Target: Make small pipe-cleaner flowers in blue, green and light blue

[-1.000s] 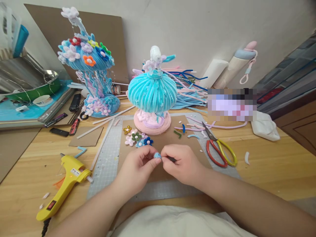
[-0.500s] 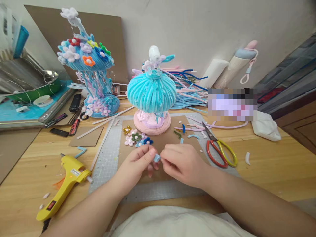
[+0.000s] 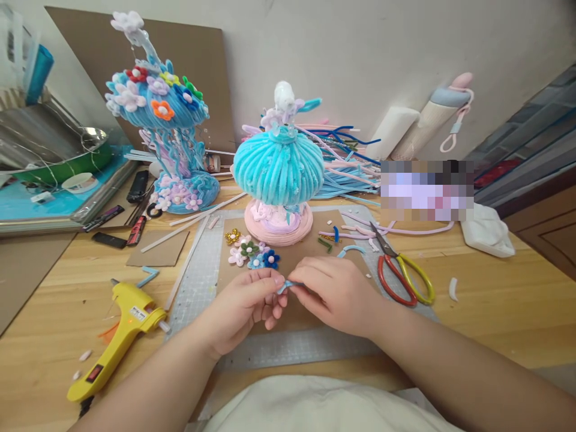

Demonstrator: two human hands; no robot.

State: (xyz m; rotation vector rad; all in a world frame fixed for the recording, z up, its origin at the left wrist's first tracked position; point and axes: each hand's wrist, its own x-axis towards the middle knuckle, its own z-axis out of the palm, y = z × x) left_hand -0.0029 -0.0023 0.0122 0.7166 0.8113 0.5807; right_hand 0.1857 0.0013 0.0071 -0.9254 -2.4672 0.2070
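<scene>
Between both hands is a small light blue fuzzy piece (image 3: 285, 286). My left hand (image 3: 249, 303) pinches its left end between thumb and index finger, the other fingers curled below. On the piece's right end, the fingertips of my right hand (image 3: 339, 294) are closed; they hide part of it. Just behind the hands lie several small fuzzy flowers (image 3: 248, 249) in gold, pink, green and blue on brown cardboard (image 3: 310, 318). A turquoise domed lamp-like craft (image 3: 279, 167) with a round pink base stands behind them.
Red-and-yellow-handled scissors (image 3: 396, 264) lie right of the hands, by pipe cleaner scraps (image 3: 353, 250). A yellow glue gun (image 3: 121, 336) lies at left. A flower-covered blue craft (image 3: 157, 108) stands back left; pipe cleaners (image 3: 346, 180) are piled behind. Far left is a green bowl (image 3: 67, 168).
The blue piece, earlier a rounded curl at my left fingertips, now shows as a narrow strip between both hands. My right hand has turned flatter, and the left fingers have shifted slightly.
</scene>
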